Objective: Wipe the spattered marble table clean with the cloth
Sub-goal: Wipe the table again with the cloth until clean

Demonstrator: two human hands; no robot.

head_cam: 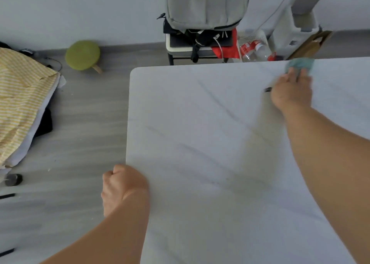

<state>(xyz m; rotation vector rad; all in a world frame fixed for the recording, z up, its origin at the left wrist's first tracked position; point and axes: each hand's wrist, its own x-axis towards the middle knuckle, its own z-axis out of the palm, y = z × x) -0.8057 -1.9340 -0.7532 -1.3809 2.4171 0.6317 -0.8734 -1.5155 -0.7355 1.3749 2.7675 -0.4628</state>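
Observation:
The white marble table (pixel 200 113) with grey veins fills the right half of the view. My right hand (pixel 291 89) reaches to the table's far edge and presses a teal cloth (pixel 301 64) flat on the surface; hand and cloth are motion-blurred. A small dark mark (pixel 267 89) lies just left of that hand. My left hand (pixel 124 185) is closed in a fist at the table's near left edge, with nothing visible in it.
Beyond the table stands a chair (pixel 180 45) with a grey backpack (pixel 206 3), red fabric and plastic bottles (pixel 254 49) beside it. A green round stool (pixel 82 54) lies on the grey floor. Yellow striped bedding (pixel 22 95) sits at the left.

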